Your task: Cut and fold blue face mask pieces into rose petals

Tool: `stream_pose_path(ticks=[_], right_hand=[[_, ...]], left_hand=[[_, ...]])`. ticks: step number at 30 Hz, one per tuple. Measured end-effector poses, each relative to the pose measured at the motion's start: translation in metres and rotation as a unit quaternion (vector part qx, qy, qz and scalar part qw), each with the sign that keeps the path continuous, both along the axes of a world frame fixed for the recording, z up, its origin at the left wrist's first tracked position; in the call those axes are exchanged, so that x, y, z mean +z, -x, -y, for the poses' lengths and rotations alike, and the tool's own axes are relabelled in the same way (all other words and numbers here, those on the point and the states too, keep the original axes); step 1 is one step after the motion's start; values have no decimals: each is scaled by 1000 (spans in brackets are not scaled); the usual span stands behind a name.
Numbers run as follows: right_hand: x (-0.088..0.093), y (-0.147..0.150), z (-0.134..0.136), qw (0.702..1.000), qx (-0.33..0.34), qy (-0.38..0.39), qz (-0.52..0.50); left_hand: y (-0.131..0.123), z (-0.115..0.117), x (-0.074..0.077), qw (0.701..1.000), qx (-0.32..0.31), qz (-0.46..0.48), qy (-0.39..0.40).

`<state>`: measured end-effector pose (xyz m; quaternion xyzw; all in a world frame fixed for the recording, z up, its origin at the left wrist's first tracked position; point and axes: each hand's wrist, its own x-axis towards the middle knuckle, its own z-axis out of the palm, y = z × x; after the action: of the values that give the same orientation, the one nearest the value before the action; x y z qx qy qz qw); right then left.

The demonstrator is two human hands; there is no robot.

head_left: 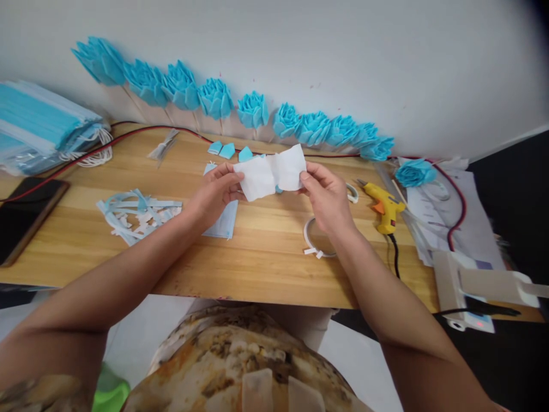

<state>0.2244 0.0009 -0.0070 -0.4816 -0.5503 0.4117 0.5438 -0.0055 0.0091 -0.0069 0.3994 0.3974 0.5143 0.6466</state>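
Between my hands, above the middle of the table, a thin white piece of cloth-like sheet (256,177) is stretched out, pinched narrower at its middle. My left hand (217,193) grips its left edge between thumb and fingers. The right edge is pinched by my right hand (326,194). Under my left hand lies a light blue face mask (223,220), partly covered. Several cut blue pieces (227,150) lie just behind the sheet. Close to my right wrist rests a white ring of tape (307,233) with small strips on its edge.
Blue fabric flowers (215,97) lean along the wall. A mask stack (43,123), phone (30,214) and scrap strips (139,214) are on the left. A yellow glue gun (386,209), papers (450,209) and a power strip (454,286) are on the right. A red-black cable (146,130) crosses the back.
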Motion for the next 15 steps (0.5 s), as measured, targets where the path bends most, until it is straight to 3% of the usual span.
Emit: stream_pose_path(ticks=[9, 15], right_hand=[[-2, -4, -3, 998, 31, 35, -45], [-4, -5, -2, 997, 66, 25, -19]], left_hand=[[1, 0, 2, 1000, -11, 20, 11], [-1, 2, 4, 995, -75, 38, 46]])
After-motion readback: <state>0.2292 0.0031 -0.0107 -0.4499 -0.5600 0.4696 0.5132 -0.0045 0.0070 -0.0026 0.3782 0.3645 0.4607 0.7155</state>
